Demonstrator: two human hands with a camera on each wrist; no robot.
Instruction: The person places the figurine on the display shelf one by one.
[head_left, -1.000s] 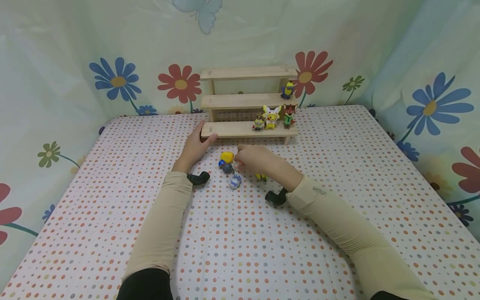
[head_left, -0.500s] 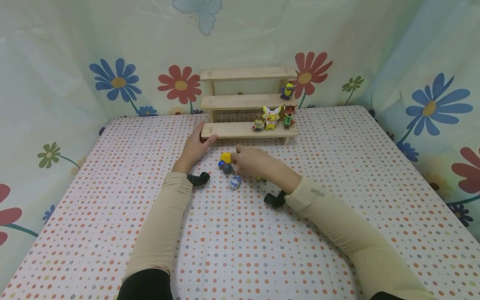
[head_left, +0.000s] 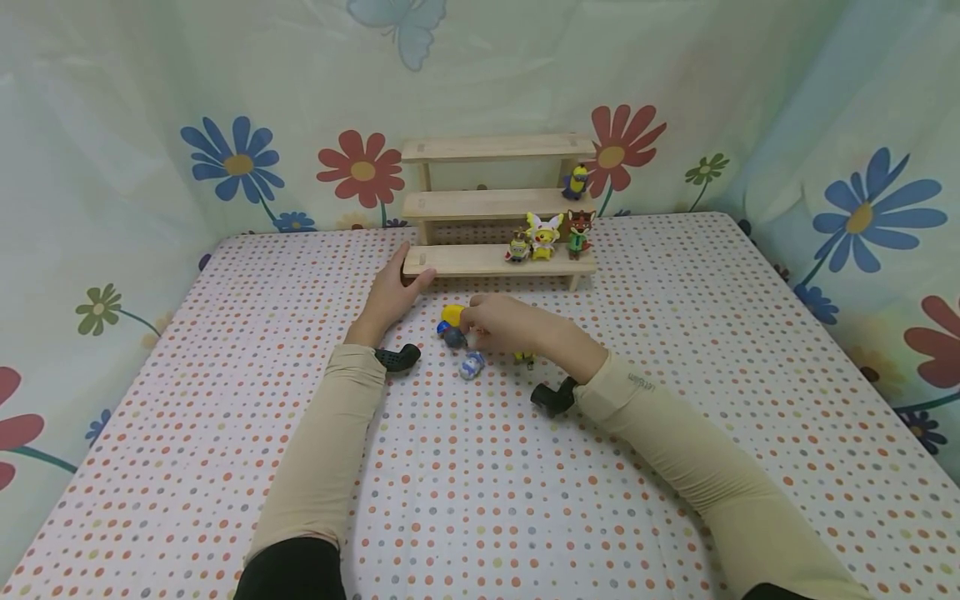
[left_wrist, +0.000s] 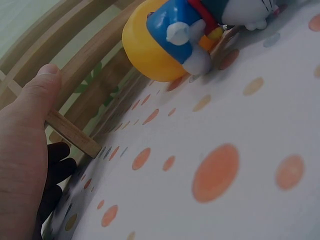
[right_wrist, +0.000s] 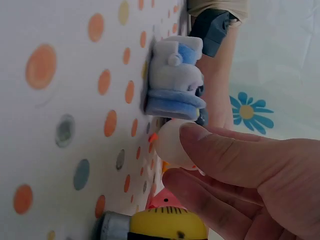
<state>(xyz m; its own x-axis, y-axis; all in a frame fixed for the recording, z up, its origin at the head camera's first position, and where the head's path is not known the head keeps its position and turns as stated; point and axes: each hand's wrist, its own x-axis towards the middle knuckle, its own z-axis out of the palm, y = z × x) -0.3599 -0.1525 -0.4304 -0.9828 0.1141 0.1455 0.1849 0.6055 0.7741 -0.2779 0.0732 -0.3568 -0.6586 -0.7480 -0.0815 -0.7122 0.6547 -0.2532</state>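
At the left end of the wooden tiered shelf (head_left: 457, 261), my left hand (head_left: 386, 296) grips the lowest step, its thumb (left_wrist: 40, 90) on top. My right hand (head_left: 510, 323) is low over the table beside a cluster of toy figures. In the right wrist view, its thumb and a finger pinch a white round toy figure part (right_wrist: 170, 145); most of that figure is hidden. Next to it are a yellow figure (head_left: 452, 314), a dark grey and blue one (head_left: 454, 337), and a blue-and-white figure (head_left: 472, 365) lying down. A yellow figure (head_left: 525, 358) shows partly under my right wrist.
On the lowest step stand a small yellow figure (head_left: 517, 247), a white-and-yellow eared figure (head_left: 543, 236) and a fox figure (head_left: 578, 233). A yellow-and-blue figure (head_left: 575, 182) stands on the middle step. A flowered curtain (head_left: 300, 83) hangs behind the dotted tablecloth (head_left: 480, 483).
My right hand has shifted slightly left and its fingers have come in against the cluster of figures. The left hand and the shelf stay put.
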